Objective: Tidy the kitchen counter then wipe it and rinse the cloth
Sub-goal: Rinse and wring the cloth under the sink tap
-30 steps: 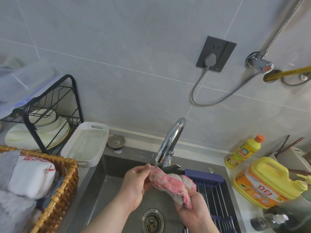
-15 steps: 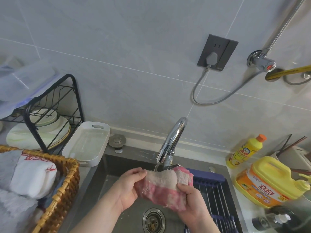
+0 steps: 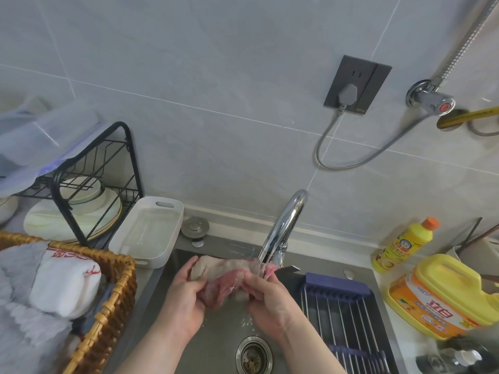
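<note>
1. Over the sink, head view: a pink and beige cloth is held bunched under the faucet, with water running onto its right end.
2. Left hand: grip clamped on the cloth's left part, fingers curled round it.
3. Right hand: grip clamped on the cloth's right part, thumb and fingers pinched into the fabric, just below the spout.
4. Drain is seen below the hands; splashes are visible above it.
5. A blue roll-up rack is laid across the sink's right side.
6. On the desk at right: a small yellow bottle and a large yellow jug, close together.
7. At left: a white tray, a wicker basket holding towels, and a black dish rack with plates.
</note>
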The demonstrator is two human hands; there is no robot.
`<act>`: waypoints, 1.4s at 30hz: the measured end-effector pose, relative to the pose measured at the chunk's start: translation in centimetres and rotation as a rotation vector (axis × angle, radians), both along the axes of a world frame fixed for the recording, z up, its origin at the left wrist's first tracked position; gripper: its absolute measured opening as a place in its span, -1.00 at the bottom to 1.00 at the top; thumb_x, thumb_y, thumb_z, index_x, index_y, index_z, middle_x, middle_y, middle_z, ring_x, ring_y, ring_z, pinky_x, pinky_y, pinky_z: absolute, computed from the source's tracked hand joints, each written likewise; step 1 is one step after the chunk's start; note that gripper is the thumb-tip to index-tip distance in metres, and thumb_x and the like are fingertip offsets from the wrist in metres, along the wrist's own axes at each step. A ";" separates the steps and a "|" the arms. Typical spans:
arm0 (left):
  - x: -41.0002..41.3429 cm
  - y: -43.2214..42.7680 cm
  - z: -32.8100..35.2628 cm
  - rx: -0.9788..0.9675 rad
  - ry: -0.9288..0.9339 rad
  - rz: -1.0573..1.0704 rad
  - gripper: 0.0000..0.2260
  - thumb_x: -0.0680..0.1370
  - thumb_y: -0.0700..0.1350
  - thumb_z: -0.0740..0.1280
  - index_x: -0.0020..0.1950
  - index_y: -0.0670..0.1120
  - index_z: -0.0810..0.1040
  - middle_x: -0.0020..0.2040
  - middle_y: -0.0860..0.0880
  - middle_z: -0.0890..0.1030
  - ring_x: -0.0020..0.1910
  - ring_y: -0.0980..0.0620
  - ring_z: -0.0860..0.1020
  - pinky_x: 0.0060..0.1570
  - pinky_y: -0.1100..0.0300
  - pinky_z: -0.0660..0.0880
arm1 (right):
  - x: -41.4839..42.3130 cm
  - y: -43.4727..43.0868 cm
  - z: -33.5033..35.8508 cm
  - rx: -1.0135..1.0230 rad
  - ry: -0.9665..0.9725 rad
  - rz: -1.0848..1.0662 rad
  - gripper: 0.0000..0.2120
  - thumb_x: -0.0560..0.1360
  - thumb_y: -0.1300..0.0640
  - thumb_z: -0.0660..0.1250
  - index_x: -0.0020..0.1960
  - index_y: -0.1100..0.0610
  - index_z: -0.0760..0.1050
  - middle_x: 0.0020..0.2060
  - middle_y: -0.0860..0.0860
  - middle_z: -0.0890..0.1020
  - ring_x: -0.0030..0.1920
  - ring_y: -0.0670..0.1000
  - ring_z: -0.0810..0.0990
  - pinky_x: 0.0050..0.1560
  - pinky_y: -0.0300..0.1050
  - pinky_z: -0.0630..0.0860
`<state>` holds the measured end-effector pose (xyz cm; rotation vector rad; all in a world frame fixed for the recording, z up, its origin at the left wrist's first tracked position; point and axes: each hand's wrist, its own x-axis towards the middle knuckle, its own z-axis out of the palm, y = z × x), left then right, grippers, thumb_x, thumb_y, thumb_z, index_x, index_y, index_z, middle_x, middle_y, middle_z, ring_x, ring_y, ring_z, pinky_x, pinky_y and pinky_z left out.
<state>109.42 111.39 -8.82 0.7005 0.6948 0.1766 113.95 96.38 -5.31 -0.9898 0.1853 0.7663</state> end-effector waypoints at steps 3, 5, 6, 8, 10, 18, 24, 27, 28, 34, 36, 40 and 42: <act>-0.2 0.3 0.2 0.007 -0.016 -0.008 -0.47 0.53 -0.53 0.10 0.31 0.00 0.44 0.06 -0.16 0.63 -0.11 -0.12 0.66 -0.20 0.05 0.61 | 0.9 0.1 -0.1 -0.060 0.028 -0.049 -0.80 0.50 0.53 0.20 0.06 0.36 0.46 -0.38 0.14 0.57 -0.44 0.00 0.53 -0.14 0.01 0.50; -0.1 0.5 0.3 0.006 -0.025 -0.018 -0.42 0.51 -0.56 0.11 0.35 -0.02 0.43 0.11 -0.14 0.62 0.06 -0.15 0.60 0.05 -0.07 0.54 | 1.4 -0.3 -0.1 -0.089 0.040 -0.069 -0.77 0.56 0.50 0.14 0.16 0.37 0.46 -0.35 0.15 0.61 -0.45 -0.01 0.56 -0.03 0.09 0.60; 0.0 0.6 0.2 0.019 -0.028 -0.035 -0.41 0.50 -0.57 0.11 0.37 -0.03 0.43 0.14 -0.14 0.61 0.12 -0.16 0.58 0.14 -0.12 0.50 | 1.4 -0.6 -0.1 -0.092 0.035 -0.062 -0.76 0.59 0.46 0.12 0.19 0.35 0.46 -0.29 0.17 0.63 -0.44 -0.01 0.58 -0.11 0.07 0.64; 0.3 0.5 0.2 0.068 -0.026 -0.082 -0.38 0.49 -0.57 0.13 0.41 -0.03 0.41 0.21 -0.14 0.59 0.19 -0.16 0.56 0.22 -0.15 0.47 | 1.3 -1.0 0.0 -0.095 0.015 -0.045 -0.77 0.61 0.39 0.14 0.22 0.31 0.46 -0.13 0.25 0.67 -0.31 0.07 0.66 -0.24 0.04 0.65; 0.6 0.1 0.4 0.093 -0.029 -0.113 -0.36 0.48 -0.57 0.14 0.41 -0.01 0.42 0.24 -0.13 0.59 0.20 -0.14 0.57 0.13 -0.09 0.52 | 1.0 -1.4 -0.1 -0.116 -0.045 -0.038 -0.75 0.57 0.36 0.23 0.24 0.35 0.42 0.01 0.32 0.65 -0.12 0.20 0.69 -0.17 0.11 0.66; 0.9 -0.9 0.1 0.039 -0.019 -0.149 -0.37 0.48 -0.57 0.14 0.40 -0.01 0.42 0.23 -0.15 0.59 0.18 -0.16 0.57 0.07 -0.05 0.53 | -0.1 -4.5 -0.6 0.065 -0.018 0.029 -0.46 0.42 0.67 0.09 0.33 0.34 0.39 0.18 0.37 0.58 0.12 0.31 0.63 0.02 0.12 0.62; 0.6 -0.5 0.0 0.004 -0.016 -0.133 -0.34 0.43 -0.60 0.07 0.27 0.02 0.52 0.20 -0.17 0.59 0.15 -0.18 0.57 -0.05 -0.03 0.52 | -0.2 -3.7 -0.5 -0.124 0.005 -0.019 -0.68 0.66 0.10 0.13 0.24 0.29 0.49 0.05 0.30 0.67 -0.07 0.19 0.71 -0.20 0.01 0.66; 0.2 0.3 -0.1 0.003 0.006 -0.093 -0.34 0.40 -0.60 0.05 0.26 0.00 0.52 0.19 -0.20 0.58 0.10 -0.19 0.56 -0.05 -0.05 0.53 | -0.4 -2.9 -0.7 -0.169 -0.023 -0.008 -0.73 0.67 0.19 0.13 0.24 0.21 0.54 0.05 0.25 0.67 -0.09 0.18 0.69 -0.20 -0.02 0.62; 0.0 0.7 -0.1 -0.002 0.010 -0.080 -0.35 0.40 -0.59 0.05 0.27 -0.02 0.52 0.17 -0.21 0.59 0.08 -0.19 0.57 -0.07 -0.06 0.53 | -0.5 -2.7 -0.7 -0.170 -0.025 0.001 -0.70 0.62 0.34 0.16 0.24 0.17 0.57 0.06 0.25 0.67 -0.08 0.20 0.66 -0.20 0.00 0.56; -0.7 1.5 0.6 -0.169 0.029 -0.229 -0.75 0.53 -0.16 0.30 0.12 -0.28 0.58 0.06 -0.30 0.65 -0.04 -0.21 0.65 0.01 -0.10 0.52 | -0.5 -2.1 -0.6 -0.087 -0.003 -0.010 -0.72 0.49 0.32 0.32 0.20 0.24 0.57 0.07 0.28 0.66 -0.08 0.25 0.68 -0.18 0.08 0.63; -0.6 1.4 0.7 -0.159 0.109 -0.359 -0.72 0.48 -0.16 0.34 0.12 -0.30 0.58 0.02 -0.30 0.66 -0.05 -0.23 0.64 -0.02 -0.10 0.53 | -0.5 -2.4 -0.7 -0.097 -0.005 -0.007 -0.72 0.48 0.23 0.35 0.16 0.27 0.60 0.09 0.31 0.65 0.03 0.30 0.66 0.05 0.24 0.59; -0.4 0.6 0.4 0.025 0.108 -0.461 -0.70 0.48 -0.41 0.24 0.12 -0.17 0.60 0.00 -0.27 0.67 -0.08 -0.23 0.66 -0.05 -0.06 0.55 | -0.9 -4.7 -0.5 -0.022 0.042 0.007 -0.67 0.39 0.41 0.30 0.15 0.41 0.56 0.01 0.38 0.64 -0.10 0.33 0.69 -0.14 0.22 0.63; -0.3 0.0 0.4 0.124 0.076 -0.450 -0.65 0.50 -0.46 0.21 0.13 -0.14 0.61 0.00 -0.23 0.69 -0.05 -0.22 0.66 -0.01 -0.07 0.53 | -1.2 -6.2 -0.6 -0.003 0.036 0.003 -0.63 0.41 0.50 0.22 0.21 0.45 0.46 -0.04 0.42 0.63 -0.21 0.34 0.68 -0.37 0.12 0.63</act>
